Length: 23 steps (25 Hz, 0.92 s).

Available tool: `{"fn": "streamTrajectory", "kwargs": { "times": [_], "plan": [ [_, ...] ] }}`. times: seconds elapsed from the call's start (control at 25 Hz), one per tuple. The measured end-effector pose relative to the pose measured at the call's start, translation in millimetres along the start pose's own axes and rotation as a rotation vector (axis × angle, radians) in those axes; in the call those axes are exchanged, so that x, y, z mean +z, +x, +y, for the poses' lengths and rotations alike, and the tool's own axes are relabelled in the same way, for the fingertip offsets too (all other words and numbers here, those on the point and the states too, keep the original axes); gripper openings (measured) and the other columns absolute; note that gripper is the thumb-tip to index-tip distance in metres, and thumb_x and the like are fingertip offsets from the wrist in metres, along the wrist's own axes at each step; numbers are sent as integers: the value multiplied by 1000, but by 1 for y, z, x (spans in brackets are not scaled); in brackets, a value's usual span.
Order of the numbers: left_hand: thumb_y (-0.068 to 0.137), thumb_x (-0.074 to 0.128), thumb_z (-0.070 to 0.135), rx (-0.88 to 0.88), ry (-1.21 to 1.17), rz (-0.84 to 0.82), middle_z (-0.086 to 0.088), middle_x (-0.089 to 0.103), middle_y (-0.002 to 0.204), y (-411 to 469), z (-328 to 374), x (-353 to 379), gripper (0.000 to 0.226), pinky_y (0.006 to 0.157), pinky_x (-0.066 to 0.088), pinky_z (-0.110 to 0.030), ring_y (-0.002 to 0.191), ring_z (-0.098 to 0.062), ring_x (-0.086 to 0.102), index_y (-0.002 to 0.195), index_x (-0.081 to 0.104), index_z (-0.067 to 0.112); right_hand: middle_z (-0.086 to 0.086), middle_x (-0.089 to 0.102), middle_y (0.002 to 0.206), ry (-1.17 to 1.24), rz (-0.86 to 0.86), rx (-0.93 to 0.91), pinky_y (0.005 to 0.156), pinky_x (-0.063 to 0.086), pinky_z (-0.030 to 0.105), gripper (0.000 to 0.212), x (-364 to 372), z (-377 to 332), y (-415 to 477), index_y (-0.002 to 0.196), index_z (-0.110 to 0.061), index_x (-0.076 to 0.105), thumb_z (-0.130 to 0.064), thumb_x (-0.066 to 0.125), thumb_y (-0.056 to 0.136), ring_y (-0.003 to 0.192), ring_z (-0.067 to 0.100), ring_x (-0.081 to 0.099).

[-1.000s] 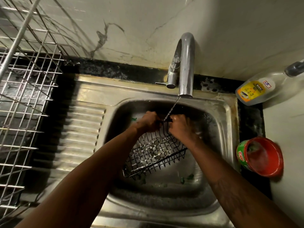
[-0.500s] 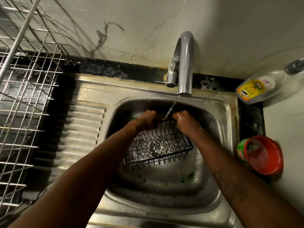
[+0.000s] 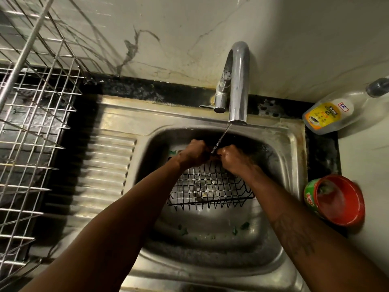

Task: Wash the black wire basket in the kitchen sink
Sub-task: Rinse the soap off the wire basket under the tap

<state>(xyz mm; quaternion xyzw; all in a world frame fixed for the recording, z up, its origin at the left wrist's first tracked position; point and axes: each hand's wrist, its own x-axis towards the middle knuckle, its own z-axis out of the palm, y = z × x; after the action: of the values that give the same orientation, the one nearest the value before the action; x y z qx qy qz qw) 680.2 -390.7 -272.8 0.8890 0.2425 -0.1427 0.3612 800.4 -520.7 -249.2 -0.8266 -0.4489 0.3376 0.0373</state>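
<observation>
The black wire basket [image 3: 208, 188] hangs inside the steel sink [image 3: 292, 165], its open side facing me and its near edge roughly level. My left hand [image 3: 192, 153] grips the far rim on the left. My right hand [image 3: 233, 158], wet, grips the same rim just to the right. A thin stream of water from the chrome tap [image 3: 239, 85] falls between the two hands onto that rim. The far rim itself is hidden behind my fingers.
A metal dish rack [image 3: 35, 131] fills the left side above the ribbed drainboard [image 3: 105, 165]. On the right counter lie a clear detergent bottle [image 3: 328, 114] on its side and a red-and-green soap tub [image 3: 336, 201]. Green scraps [image 3: 240, 227] lie on the sink floor.
The basket has swung from tilted down-left to roughly level. Both hands kept their hold on the far rim and stayed under the running water.
</observation>
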Motion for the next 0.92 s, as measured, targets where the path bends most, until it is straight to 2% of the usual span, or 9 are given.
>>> {"fn": "streamTrajectory", "kwargs": {
  "times": [0.12, 0.2, 0.28, 0.36, 0.48, 0.6, 0.72, 0.84, 0.92],
  "plan": [
    [92, 70, 18, -78, -42, -14, -12, 74, 102, -2, -14, -5, 18, 84, 56, -31, 97, -27, 69, 105, 76, 8, -12, 66, 91, 37, 5, -31, 80, 56, 35, 24, -5, 12, -2, 103, -30, 74, -23, 52, 102, 80, 5, 61],
    [92, 69, 18, -82, -56, -24, -13, 74, 106, -3, -20, -8, 19, 88, 56, -32, 100, -27, 69, 108, 76, 9, -8, 68, 91, 66, 17, -35, 80, 56, 33, 19, -5, 14, -1, 99, -25, 75, -25, 57, 102, 80, 6, 62],
    [95, 66, 18, -60, -19, -36, -13, 73, 109, -4, -16, -8, 19, 87, 54, -27, 102, -26, 68, 109, 75, 10, -4, 67, 85, 26, 25, -20, 72, 55, 30, 19, -5, 11, -2, 92, -22, 73, -22, 57, 102, 75, 8, 62],
    [95, 64, 17, -50, 8, -36, -12, 73, 108, -2, -11, -6, 19, 86, 53, -27, 102, -26, 68, 109, 75, 10, -4, 63, 78, -35, 40, -14, 67, 56, 33, 19, -3, 8, -2, 86, -24, 68, -19, 56, 101, 70, 11, 61],
    [95, 64, 14, -37, 10, -11, -11, 74, 105, 0, -9, -2, 17, 83, 52, -27, 100, -26, 68, 106, 76, 12, -3, 62, 81, -25, 9, -56, 64, 55, 33, 19, -1, 4, -4, 96, -24, 69, -18, 52, 102, 70, 12, 61],
    [96, 62, 12, 3, 28, -18, -13, 74, 104, 1, -2, -2, 18, 83, 54, -30, 97, -26, 69, 106, 75, 7, 3, 67, 93, -57, -10, -88, 70, 56, 37, 24, 3, -4, -2, 101, -22, 71, -11, 50, 99, 77, 17, 63],
    [95, 64, 13, 8, 3, -14, -9, 73, 104, 1, -1, -1, 16, 80, 50, -25, 98, -23, 68, 106, 74, 9, 4, 70, 100, -47, -10, -91, 79, 58, 40, 34, 3, -4, -1, 110, -23, 73, -3, 49, 96, 85, 21, 65],
    [95, 65, 16, -6, -7, -26, -4, 72, 104, -4, -17, -5, 16, 78, 44, -21, 95, -15, 64, 106, 76, 13, 0, 71, 113, 4, -9, -87, 87, 57, 36, 36, 2, 14, -3, 118, -25, 73, -4, 53, 97, 97, 18, 67],
    [95, 65, 18, -43, -17, -25, -3, 72, 104, -8, -26, -7, 15, 78, 43, -21, 90, -12, 61, 105, 76, 14, -2, 70, 121, 55, 9, -51, 86, 57, 34, 33, 1, 24, -5, 123, -26, 70, -9, 56, 99, 97, 15, 66]
  ]
}}
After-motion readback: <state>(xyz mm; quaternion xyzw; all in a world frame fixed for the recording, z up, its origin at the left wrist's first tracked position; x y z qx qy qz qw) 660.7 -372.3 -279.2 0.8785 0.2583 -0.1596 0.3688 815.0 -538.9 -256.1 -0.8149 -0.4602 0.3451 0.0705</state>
